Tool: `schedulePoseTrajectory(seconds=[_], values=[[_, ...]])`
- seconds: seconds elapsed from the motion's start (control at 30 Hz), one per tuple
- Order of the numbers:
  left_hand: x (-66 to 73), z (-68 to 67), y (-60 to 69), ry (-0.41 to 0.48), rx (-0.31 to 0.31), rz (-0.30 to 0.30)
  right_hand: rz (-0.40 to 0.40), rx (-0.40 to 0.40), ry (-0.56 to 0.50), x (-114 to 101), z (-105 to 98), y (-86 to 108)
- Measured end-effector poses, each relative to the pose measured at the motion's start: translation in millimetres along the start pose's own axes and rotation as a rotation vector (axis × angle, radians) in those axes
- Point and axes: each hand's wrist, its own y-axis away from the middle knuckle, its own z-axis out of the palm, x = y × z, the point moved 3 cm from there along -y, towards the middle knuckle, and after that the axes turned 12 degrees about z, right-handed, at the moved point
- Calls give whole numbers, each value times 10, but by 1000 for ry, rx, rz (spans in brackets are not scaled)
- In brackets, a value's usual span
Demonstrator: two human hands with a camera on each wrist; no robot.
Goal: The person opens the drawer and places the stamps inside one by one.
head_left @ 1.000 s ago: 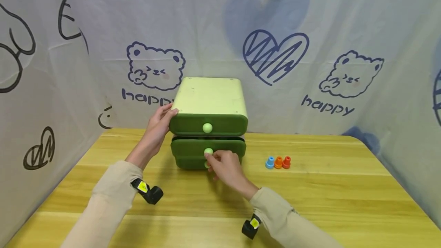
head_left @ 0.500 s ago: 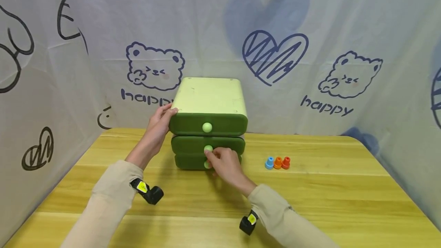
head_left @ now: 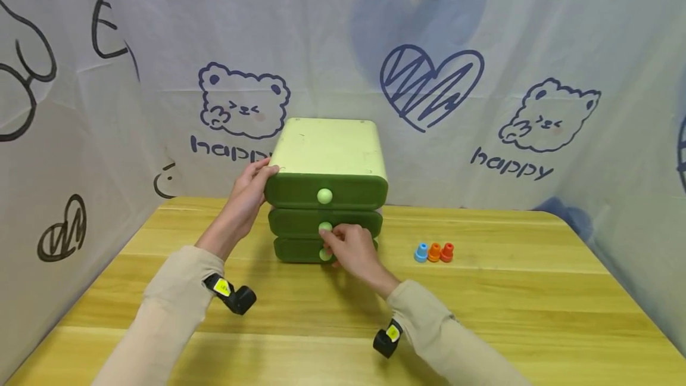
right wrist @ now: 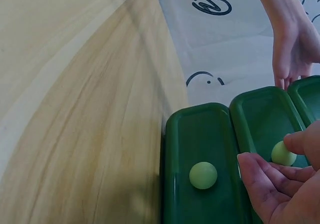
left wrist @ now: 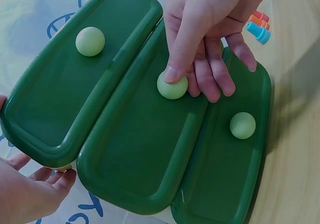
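A small drawer cabinet (head_left: pixel 329 145) with a pale green top and dark green drawer fronts stands on the table. My right hand (head_left: pixel 355 249) pinches the round, light green knob (left wrist: pixel 172 86) of the middle drawer (left wrist: pixel 145 149), its thumb on the front of the knob. That drawer's front sits close under the top drawer (head_left: pixel 300 191). Against the cabinet's upper left side rests my left hand (head_left: pixel 245 198), thumb at the front top corner and fingers along the side wall. The bottom drawer (right wrist: pixel 200 139) is partly hidden behind my right hand in the head view.
To the right of the cabinet, a blue peg-like piece (head_left: pixel 421 252), an orange one (head_left: pixel 434 252) and a red one (head_left: pixel 447 252) stand in a row. A printed cloth (head_left: pixel 332 34) hangs behind the wooden table (head_left: pixel 509 290).
The middle drawer has slid inward, and the dark gap above its front has gone. My right hand moved forward with the knob. My left hand has stayed on the cabinet's side.
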Motion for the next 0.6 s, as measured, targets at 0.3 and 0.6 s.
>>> schedulePoseTrajectory(seconds=[0.3,0.6], values=[[-12,-22,-1,16,-3,-1,-6,-10,10,-36,-10,-15],[-12,-8,-8,38,-1,-1,17,-16,-15,-45,-34,-24]])
